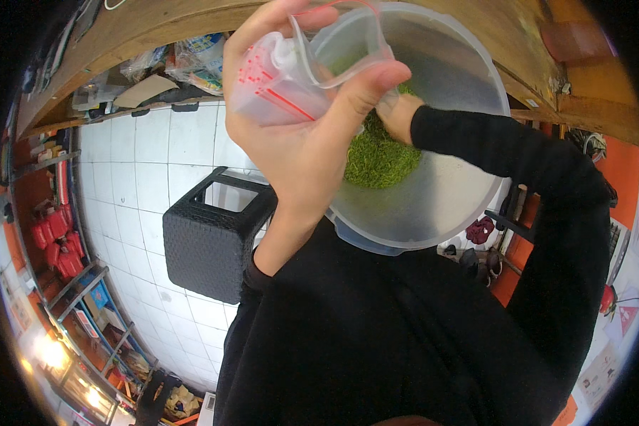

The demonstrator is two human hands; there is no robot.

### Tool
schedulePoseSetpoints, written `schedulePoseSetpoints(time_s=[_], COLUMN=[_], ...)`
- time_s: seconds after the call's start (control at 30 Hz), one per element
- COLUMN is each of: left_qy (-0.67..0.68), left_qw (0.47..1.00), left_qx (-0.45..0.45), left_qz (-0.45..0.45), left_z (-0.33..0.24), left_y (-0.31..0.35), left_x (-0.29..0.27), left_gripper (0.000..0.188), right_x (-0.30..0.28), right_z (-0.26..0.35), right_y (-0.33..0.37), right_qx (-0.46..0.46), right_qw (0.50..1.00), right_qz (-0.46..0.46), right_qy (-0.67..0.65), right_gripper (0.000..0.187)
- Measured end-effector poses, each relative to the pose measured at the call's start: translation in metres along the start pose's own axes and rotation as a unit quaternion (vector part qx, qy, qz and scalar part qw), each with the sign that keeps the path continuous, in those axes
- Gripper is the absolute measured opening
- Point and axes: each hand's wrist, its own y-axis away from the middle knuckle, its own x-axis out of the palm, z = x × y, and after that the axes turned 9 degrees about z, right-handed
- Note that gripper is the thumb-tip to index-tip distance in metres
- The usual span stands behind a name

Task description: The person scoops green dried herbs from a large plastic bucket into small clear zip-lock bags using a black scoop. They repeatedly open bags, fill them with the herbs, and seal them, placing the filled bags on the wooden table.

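Observation:
My left hand [302,135] is raised close to the camera and holds a small clear zip bag [298,71] with a red seal line, its mouth held apart. Behind it sits a large translucent plastic tub [447,192] with a heap of green crumbly material [380,156] in its bottom. My right hand [397,113], in a black sleeve, reaches down into the tub and rests on the green material; its fingers are mostly hidden by the left hand and the bag.
A black woven stool [216,238] stands on the white tiled floor [135,177] below left. A wooden counter edge [156,28] curves across the top, with bags and cardboard on a shelf under it. Shelves with red goods line the left.

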Motion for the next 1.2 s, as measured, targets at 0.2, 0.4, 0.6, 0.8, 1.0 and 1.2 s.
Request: schedulePoseSetpoints(time_s=[0.2,0.4,0.6,0.8,1.0,1.2], left_qy=[-0.008,0.060,0.034,0.019,-0.072,-0.204], left_qw=[0.999,0.993,0.994,0.995,0.983,0.942], left_qx=[0.013,0.085,0.094,0.099,-0.049,-0.121], left_qz=[0.030,0.050,0.040,0.013,0.160,0.238], left_z=[0.020,0.035,0.018,0.023,0.012,0.019], left_y=[0.001,0.000,-0.008,-0.004,0.001,-0.006], left_x=[-0.018,-0.025,-0.023,-0.019,-0.017,-0.010], left_gripper=[0.067,0.060,0.063,0.070,0.063,0.060], right_x=[0.006,-0.007,-0.026,-0.025,-0.079,-0.103], right_z=[0.014,0.033,0.018,0.012,-0.014,0.001], right_y=[0.020,0.066,0.098,0.104,0.156,0.187], right_qx=[-0.120,-0.180,-0.161,-0.186,0.006,0.038], right_qw=[0.991,0.955,0.893,0.877,0.889,0.904], right_qz=[-0.037,-0.035,0.067,0.036,-0.179,-0.386], right_qy=[0.052,-0.235,-0.414,-0.442,-0.422,-0.183], right_gripper=[0.012,0.010,0.017,0.020,0.019,0.020])
